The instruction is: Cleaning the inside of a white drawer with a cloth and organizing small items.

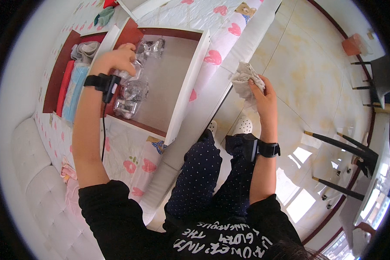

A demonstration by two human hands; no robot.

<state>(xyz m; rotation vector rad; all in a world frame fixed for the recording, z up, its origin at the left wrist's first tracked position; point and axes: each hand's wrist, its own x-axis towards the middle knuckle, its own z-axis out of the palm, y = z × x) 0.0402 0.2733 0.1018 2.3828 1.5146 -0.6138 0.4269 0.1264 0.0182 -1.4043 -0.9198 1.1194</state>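
My left hand (122, 60) reaches into a white drawer (186, 87) with dark red inner walls that lies on the bed. Its fingers are bent over clear plastic packages (135, 91) lined up along the drawer's left side; whether they grip one cannot be told. My right hand (263, 94) holds a crumpled pale grey cloth (245, 81) above the tiled floor, beside the bed's edge. Left of the drawer, a second drawer (52, 84) holds a red item (65, 86), a light blue package (75, 91) and rolled grey fabric (88, 49).
The bed bears a heart-patterned cover (128, 162) and a padded headboard (40, 182). A green cloth (104, 16) lies near the top left. Pink fabric (72, 191) is by the headboard. At right are dark chair legs (341, 143) and a pink bin (354, 45).
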